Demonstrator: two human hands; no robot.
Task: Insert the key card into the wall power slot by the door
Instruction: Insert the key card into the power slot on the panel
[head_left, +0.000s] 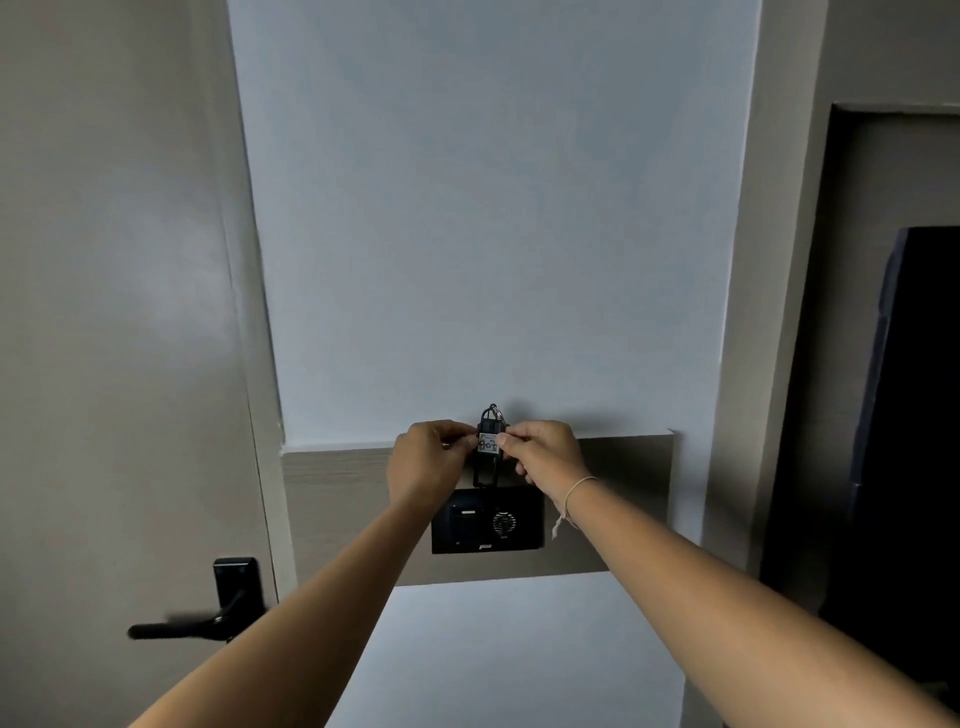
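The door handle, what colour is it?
Black. The door handle shows at lower left in the head view.

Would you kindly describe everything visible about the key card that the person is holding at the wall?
The key card is a dark, narrow tag held upright against the wall, with a small white label bearing handwritten marks on its front and a metal ring at its top. The left hand and right hand pinch it from either side. Its lower end sits at the top edge of the black wall power slot; how far it is inserted cannot be told.
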